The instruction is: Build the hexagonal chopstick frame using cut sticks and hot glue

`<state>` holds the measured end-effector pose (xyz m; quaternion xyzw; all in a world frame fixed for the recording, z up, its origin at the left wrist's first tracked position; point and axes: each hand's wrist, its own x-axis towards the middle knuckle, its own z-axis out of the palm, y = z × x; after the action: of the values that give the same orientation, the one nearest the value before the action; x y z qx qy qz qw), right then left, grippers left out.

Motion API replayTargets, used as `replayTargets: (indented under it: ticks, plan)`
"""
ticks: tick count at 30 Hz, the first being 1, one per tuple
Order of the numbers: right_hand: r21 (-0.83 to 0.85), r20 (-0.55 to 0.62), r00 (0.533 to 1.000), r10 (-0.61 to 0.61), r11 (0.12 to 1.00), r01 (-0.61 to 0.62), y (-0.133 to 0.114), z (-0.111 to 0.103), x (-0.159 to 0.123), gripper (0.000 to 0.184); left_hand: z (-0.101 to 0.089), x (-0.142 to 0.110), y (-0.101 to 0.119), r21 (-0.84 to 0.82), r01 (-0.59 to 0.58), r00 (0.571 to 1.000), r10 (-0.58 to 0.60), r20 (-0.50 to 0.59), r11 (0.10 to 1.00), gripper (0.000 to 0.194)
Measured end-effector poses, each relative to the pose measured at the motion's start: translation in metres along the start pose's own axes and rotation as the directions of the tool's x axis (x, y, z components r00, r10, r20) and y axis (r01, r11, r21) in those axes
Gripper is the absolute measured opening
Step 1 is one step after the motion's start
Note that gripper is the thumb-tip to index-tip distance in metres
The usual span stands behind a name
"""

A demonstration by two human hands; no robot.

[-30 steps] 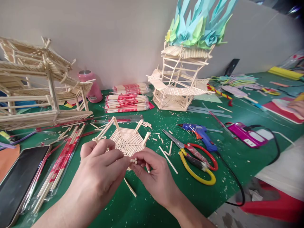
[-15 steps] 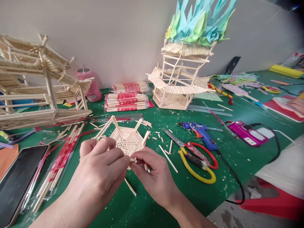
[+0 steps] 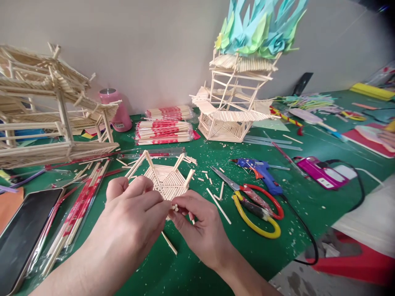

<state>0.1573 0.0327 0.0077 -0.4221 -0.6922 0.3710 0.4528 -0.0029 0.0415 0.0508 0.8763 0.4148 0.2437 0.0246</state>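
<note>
Sticks [image 3: 175,208] remain pinched by left hand [image 3: 134,218] and right hand [image 3: 199,224], their ends slightly shifted.

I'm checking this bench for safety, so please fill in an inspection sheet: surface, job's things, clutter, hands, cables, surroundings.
Surface: flat green tabletop, scattered with pale crumbs.
Job's things: thin pale wooden sticks, ends showing between the hands; polygonal pale stick frame just beyond.
Clutter: loose cut wooden stick, red-and-yellow-handled metal scissors, black-screened rectangular phone.
Hands: right hand pinches the sticks; left hand meets it, fingertip grip hidden.
Cables: black cable runs from the blue glue gun toward the table edge.
Surroundings: grey wall behind; another person's hand far right.
</note>
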Motion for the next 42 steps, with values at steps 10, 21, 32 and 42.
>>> replayTargets:
  ticks: [10,21,32,42]
  plan:
    - [0.009,0.003,1.000,0.006,1.000,-0.006,-0.0006,0.0011,-0.0009,0.011,0.0014,0.0004,-0.0025,-0.051,-0.024,1.000,0.025,0.016,0.998,0.018]
    - [0.033,0.019,0.999,0.034,0.999,-0.035,-0.0010,0.0020,-0.0007,0.012,0.0023,0.0063,-0.0059,-0.041,-0.063,0.995,0.067,0.080,0.997,0.019]
    - [0.047,0.000,0.999,0.047,0.998,-0.047,-0.0027,0.0011,0.0010,0.013,0.0022,0.0086,-0.0072,-0.046,-0.091,0.990,0.095,0.101,0.995,0.023]
    - [0.046,0.005,0.998,0.055,0.997,-0.055,-0.0012,0.0017,0.0004,0.014,0.0030,0.0082,-0.0078,-0.020,-0.133,0.988,0.134,0.073,0.991,0.025]
